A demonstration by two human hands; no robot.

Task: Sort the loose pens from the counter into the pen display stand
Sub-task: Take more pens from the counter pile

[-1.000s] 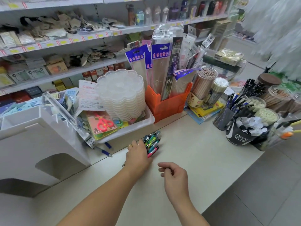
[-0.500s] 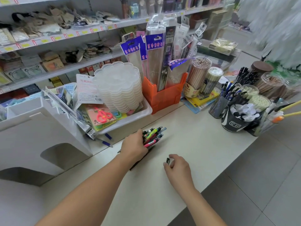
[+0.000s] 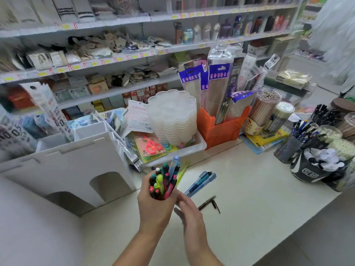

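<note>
My left hand (image 3: pixel 155 206) grips a bundle of colourful pens (image 3: pixel 164 181) upright above the counter, tips pointing up. My right hand (image 3: pixel 189 214) hovers just to the right of the bundle with fingers straight and blurred, holding nothing that I can see. Blue pens (image 3: pixel 201 183) lie on the counter (image 3: pixel 249 217) just beyond the hands, and a thin dark pen (image 3: pixel 208 202) with a loose dark piece lies to their right. The white pen display stand (image 3: pixel 67 166) stands at the left, its upper compartments open.
A white tray (image 3: pixel 199 146) with stacked clear palettes and scissors packs sits behind the hands. An orange bin (image 3: pixel 221 129) holds packaged rulers. Pencil tubs and pen cups (image 3: pixel 307 166) crowd the right end. Shelves of goods fill the background.
My left hand has lifted the pen bundle off the counter and turned it upright. My right hand moved up beside it. Blue pens and a dark pen now lie exposed on the counter.
</note>
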